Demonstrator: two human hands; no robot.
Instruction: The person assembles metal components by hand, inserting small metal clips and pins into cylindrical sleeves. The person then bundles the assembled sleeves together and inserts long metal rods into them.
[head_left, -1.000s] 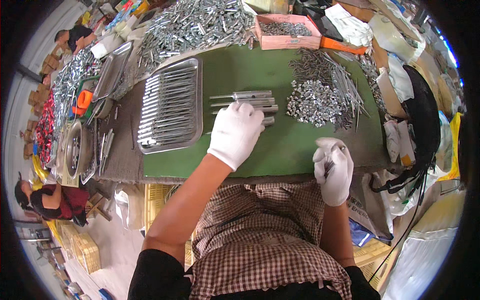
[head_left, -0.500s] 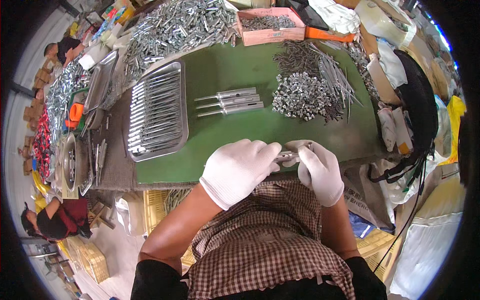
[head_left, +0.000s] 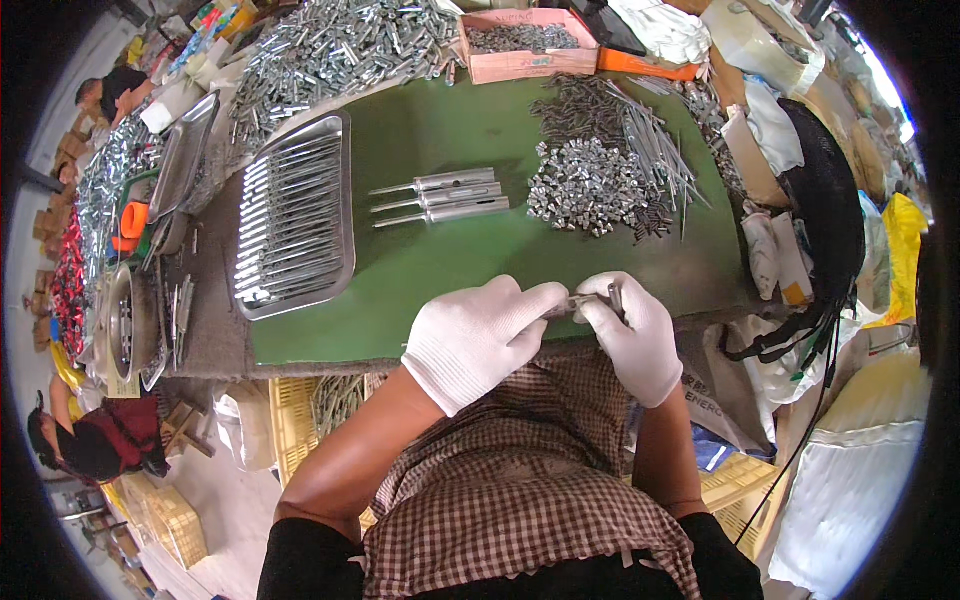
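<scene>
Green mat (head_left: 440, 270); hands (gloved) barely shifted

premises: a small hardware assembly workshop. evidence: a green-covered workbench (head_left: 420, 260) bearing heaps of loose metal fasteners (head_left: 330, 45), a pile of small silver sleeves (head_left: 585, 185), long thin rods (head_left: 655, 150), a steel tray (head_left: 295, 215) of finished pieces, and a pink cardboard box (head_left: 525, 45) of parts. yellow plastic crates (head_left: 300, 420) stand below. another seated worker (head_left: 85, 445) is nearby.
</scene>
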